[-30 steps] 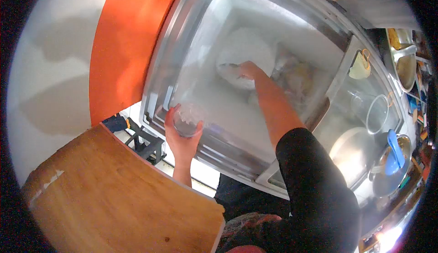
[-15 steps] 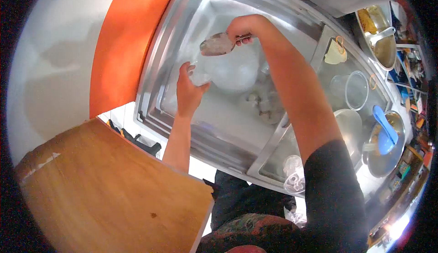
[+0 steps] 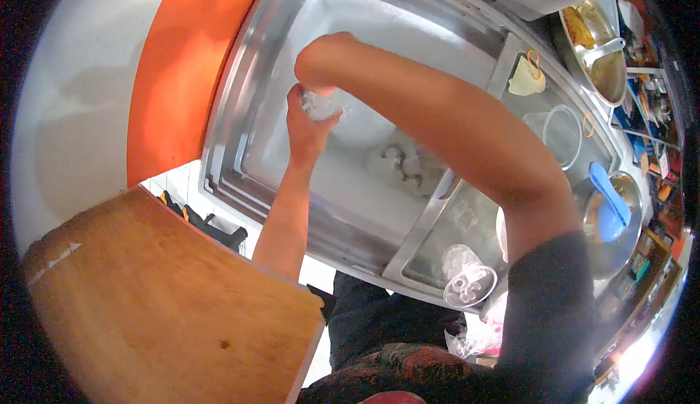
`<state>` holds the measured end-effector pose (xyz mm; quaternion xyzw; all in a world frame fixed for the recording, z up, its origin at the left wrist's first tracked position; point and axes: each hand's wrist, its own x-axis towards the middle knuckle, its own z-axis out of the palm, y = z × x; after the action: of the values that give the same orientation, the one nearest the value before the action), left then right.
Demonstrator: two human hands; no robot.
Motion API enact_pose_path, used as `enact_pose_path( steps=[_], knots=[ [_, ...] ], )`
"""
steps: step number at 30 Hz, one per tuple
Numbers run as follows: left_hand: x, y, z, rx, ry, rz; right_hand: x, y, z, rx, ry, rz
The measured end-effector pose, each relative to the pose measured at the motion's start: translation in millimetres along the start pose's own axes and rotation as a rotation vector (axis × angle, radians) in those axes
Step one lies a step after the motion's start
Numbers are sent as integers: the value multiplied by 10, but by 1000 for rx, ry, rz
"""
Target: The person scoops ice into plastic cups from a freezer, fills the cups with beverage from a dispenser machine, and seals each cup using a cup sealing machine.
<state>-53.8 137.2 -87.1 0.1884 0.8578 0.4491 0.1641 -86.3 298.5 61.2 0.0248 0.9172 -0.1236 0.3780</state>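
My left hand (image 3: 309,128) is wrapped round a clear plastic cup (image 3: 321,105) with ice in it, inside the open chest freezer (image 3: 350,207). Right above the cup, my right hand (image 3: 321,65) is bent over with its back to the camera. Its fingers are mostly out of sight, and the metal scoop seen in it earlier is hidden behind the hand. Bagged items (image 3: 408,167) lie on the freezer floor to the right of the cup.
On the freezer's glass lid (image 3: 474,214) stand a clear cup with ice (image 3: 469,286), an empty clear cup (image 3: 563,138) and a metal bowl with a blue ladle (image 3: 611,203). A wooden board (image 3: 175,302) is at lower left, an orange panel (image 3: 182,76) behind it.
My right hand has come up from the freezer's depth with a scoop of ice, then moved left and tipped over above the cup. My left hand has moved the cup up and inward.
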Motion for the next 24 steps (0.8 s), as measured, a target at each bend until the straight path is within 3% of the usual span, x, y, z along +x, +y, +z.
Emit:
enact_pose_path(
  steps=[2,7,9,13,15,18,20,24],
  knots=[
    [27,-117,21,-41,71,123,-175,62,-105,19,162,-33],
    [45,-205,-56,-94,90,183,70,412,-187,2,209,-81],
    [59,-186,-114,-93,89,198,156,489,-157,134,222,113],
    [-54,96,-318,-70,87,289,228,643,-5,161,241,131],
    [-144,278,-364,-98,61,332,293,732,95,206,563,-19],
    [-549,776,-393,-159,23,300,-135,721,-214,36,415,-240],
    [-856,1121,-362,-192,-28,241,577,775,-281,77,378,-207],
    [-1389,1515,-84,-313,-174,299,-88,885,-339,34,449,-118]
  ],
)
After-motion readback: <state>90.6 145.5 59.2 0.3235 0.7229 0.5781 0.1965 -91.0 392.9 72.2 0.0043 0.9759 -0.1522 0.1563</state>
